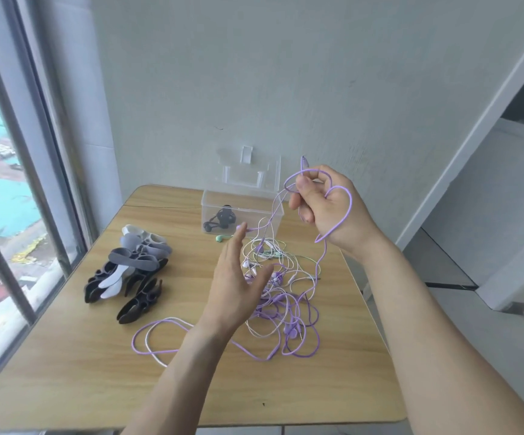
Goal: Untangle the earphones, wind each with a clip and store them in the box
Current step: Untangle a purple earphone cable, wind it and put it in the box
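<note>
Wooden tabletop beside a window, seen from above. Near its middle, a loose tangle of earphones — purple, white and mint cords knotted together, loops trailing toward the near edge. To the left, a pile of winding clips, black, grey and white, well apart from the tangle. At the far edge, a clear box, lid up, one black wound set already inside. Right hand raised above the tabletop, grip closed around a purple cord looped over the fingers. Left hand just above the tangle, fingers straight, holding nothing. Seemingly at the untangling step — next, probably drawing that purple cord free of the knot.
</note>
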A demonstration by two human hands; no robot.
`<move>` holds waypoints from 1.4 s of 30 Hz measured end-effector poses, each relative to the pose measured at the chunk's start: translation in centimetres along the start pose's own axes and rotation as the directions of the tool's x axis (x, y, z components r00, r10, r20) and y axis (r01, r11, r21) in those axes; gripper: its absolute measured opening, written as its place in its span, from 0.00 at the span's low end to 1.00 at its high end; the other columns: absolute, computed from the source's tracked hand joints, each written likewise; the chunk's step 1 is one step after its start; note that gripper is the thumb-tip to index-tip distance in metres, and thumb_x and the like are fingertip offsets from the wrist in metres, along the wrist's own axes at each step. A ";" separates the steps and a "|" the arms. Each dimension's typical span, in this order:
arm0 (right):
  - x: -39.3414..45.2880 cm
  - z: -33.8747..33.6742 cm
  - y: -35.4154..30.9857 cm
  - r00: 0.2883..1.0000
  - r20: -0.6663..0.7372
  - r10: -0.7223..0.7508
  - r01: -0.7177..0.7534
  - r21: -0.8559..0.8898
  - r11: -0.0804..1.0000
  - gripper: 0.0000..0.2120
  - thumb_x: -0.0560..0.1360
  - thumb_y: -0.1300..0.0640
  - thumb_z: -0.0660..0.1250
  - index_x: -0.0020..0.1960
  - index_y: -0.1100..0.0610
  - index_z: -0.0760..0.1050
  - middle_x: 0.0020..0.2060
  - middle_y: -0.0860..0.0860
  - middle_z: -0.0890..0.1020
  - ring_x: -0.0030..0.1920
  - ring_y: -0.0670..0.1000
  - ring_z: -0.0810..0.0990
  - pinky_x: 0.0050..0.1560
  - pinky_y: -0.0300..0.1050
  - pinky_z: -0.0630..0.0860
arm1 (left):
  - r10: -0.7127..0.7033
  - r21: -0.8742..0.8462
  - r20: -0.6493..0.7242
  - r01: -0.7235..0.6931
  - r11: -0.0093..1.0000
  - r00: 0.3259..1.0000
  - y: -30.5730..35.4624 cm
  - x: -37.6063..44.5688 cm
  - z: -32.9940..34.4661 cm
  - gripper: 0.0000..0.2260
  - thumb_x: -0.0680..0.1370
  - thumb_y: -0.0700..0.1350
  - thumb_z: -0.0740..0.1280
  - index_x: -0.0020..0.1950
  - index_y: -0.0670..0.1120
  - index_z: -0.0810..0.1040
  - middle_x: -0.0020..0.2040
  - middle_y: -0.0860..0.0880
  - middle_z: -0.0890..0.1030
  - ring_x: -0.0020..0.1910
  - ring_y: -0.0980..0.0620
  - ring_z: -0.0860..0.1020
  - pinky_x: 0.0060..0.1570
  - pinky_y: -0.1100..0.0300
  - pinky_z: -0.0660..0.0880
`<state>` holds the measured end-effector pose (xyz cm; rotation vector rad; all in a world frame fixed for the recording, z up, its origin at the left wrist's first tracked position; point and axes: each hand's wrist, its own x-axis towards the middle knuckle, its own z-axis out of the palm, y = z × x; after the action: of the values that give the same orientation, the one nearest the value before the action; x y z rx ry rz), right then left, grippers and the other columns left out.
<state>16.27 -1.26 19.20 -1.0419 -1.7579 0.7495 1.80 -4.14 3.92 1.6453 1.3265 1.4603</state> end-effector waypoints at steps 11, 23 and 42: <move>-0.5 -1.0 -1.7 1.000 -0.012 -0.015 0.017 0.149 0.989 0.08 0.86 0.59 0.55 0.52 0.59 0.71 0.43 0.53 0.83 0.31 0.47 0.72 0.30 0.37 0.69 | -0.152 -0.122 0.055 0.158 0.980 0.987 0.6 0.2 0.0 0.10 0.79 0.46 0.70 0.60 0.53 0.77 0.40 0.53 0.85 0.39 0.54 0.83 0.39 0.67 0.74; -1.6 -1.5 -1.0 0.992 0.119 0.039 -0.039 0.002 0.999 0.07 0.85 0.60 0.58 0.49 0.57 0.72 0.34 0.51 0.81 0.27 0.46 0.71 0.31 0.37 0.70 | -0.051 -0.106 0.088 0.061 0.992 0.995 1.8 -0.8 0.6 0.42 0.71 0.52 0.78 0.78 0.55 0.57 0.67 0.61 0.69 0.64 0.66 0.70 0.60 0.72 0.69; -11.0 -6.7 11.4 0.773 -0.166 0.612 -0.552 0.300 0.778 0.08 0.82 0.60 0.64 0.51 0.65 0.77 0.45 0.58 0.81 0.45 0.56 0.82 0.47 0.46 0.83 | -0.430 -0.447 -0.092 0.348 0.824 0.898 1.8 -0.2 -3.9 0.17 0.86 0.48 0.52 0.38 0.47 0.66 0.25 0.55 0.62 0.23 0.53 0.63 0.26 0.60 0.58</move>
<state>28.43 -5.56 7.79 -1.4721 -1.0757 1.1211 -1.32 -5.69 6.37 0.9089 1.2428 1.5352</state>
